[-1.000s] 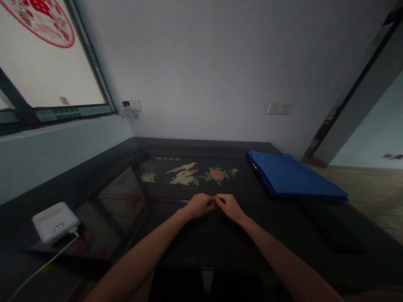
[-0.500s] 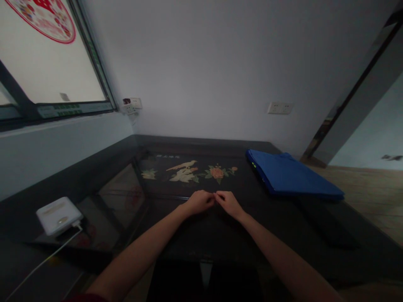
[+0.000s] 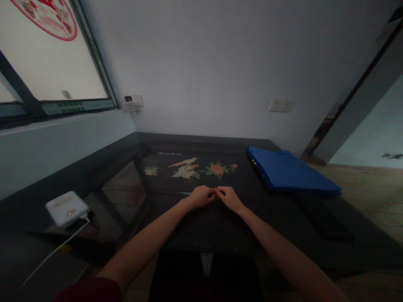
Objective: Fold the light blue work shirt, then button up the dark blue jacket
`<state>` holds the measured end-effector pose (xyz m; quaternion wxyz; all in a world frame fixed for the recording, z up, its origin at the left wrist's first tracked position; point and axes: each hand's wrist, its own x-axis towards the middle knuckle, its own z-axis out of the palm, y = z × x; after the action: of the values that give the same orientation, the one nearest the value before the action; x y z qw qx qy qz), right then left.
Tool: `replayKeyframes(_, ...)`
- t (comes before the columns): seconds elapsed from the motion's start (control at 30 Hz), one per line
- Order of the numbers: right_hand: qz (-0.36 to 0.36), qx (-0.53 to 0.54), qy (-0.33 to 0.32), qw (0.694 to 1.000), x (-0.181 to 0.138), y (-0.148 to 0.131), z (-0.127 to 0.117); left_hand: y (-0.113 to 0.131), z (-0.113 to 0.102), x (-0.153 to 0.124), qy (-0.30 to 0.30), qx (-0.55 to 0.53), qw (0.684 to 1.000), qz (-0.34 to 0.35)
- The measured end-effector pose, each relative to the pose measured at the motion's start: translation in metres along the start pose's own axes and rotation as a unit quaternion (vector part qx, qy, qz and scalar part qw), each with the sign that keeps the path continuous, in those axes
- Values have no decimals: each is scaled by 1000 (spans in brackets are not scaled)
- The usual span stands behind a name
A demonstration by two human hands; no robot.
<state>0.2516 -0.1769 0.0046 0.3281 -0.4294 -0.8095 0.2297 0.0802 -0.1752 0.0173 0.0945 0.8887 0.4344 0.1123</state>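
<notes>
Bare left hand (image 3: 200,196) and bare right hand (image 3: 231,199) met at the fingertips, fingers curled narrow; anything pinched between, couldn't tell. Glossy black table (image 3: 217,228) lay beneath, its pink-and-cream bird-and-flower design (image 3: 186,171) just beyond. Light, level contact seemed steadiest.

fingers (image 3: 210,193): partly hidden, hold unclear | lettering (image 3: 169,154): blurred, unreadable | red sticker (image 3: 52,17): cut by top edge

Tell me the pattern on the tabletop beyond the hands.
A pale bird, an orange-pink flower and green leaves on black; head view.
</notes>
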Motion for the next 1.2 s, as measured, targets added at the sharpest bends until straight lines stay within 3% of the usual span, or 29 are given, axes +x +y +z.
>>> replayKeyframes(0.33,11,-23,-10,1000,-1,-7,-4,1,-1,0,-6,4,1000,-2)
replayKeyframes(0.53,-7,-171,-44,984,-9,-22,-18,3,-4,-2,-5,-6,1000,-9)
replayKeyframes(0.63,7,-230,-18,973,-9,-23,-40,6,-7,-4,-8,-7,1000,-3)
replayKeyframes(0.8,124,-314,47,940,4,19,-110,8,-10,-4,-9,-2,1000,-5)
replayKeyframes(0.93,312,-414,106,849,5,71,-160,5,-6,-2,-8,2,1000,-4)
replayKeyframes(1.0,375,-411,107,824,1,94,-169,4,-5,-2,-10,2,1000,-4)
replayKeyframes(1.07,408,-394,89,819,-3,112,-169,3,-5,-2,-12,2,1000,-6)
replayKeyframes(1.2,409,-391,76,821,-7,131,-160,5,-7,-3,-13,8,1000,1)
